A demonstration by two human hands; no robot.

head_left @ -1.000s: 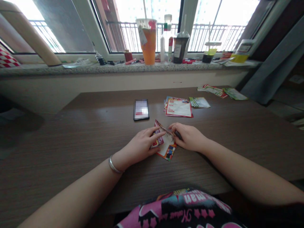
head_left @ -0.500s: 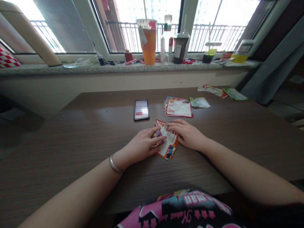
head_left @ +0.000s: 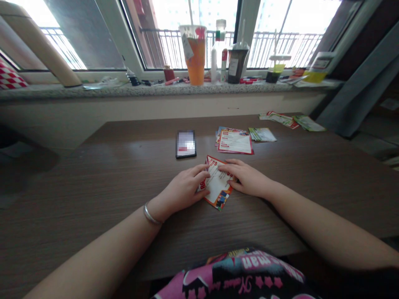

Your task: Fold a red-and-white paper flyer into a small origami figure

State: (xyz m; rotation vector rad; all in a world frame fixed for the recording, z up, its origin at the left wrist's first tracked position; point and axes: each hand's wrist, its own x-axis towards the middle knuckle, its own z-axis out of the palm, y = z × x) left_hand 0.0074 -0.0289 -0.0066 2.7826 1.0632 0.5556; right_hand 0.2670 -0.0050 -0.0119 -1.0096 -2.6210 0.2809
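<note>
A red-bordered printed card [head_left: 217, 185] lies aslant on the table before me, its white side with text facing up. At its left edge a strip with red and purple print shows beside the fingers, apparently a folded part or another card. My left hand [head_left: 187, 187] is closed on that left edge, fingers on top and thumb low down. My right hand [head_left: 249, 177] holds the right edge, with its fingers over the upper part and its thumb on the side. The fingers cover parts of the card's print.
Beyond the hands lie a phone [head_left: 186, 144], a stack of red-bordered cards [head_left: 235, 142] and green cards [head_left: 262, 134]. More cards [head_left: 282, 119] are at the table's far right. Drinks, including an orange cup [head_left: 196, 58], line the windowsill [head_left: 124, 92].
My left hand has drawn back leftward from the card's middle to its left edge, uncovering more of the white side. My right thumb has come onto the right edge.
</note>
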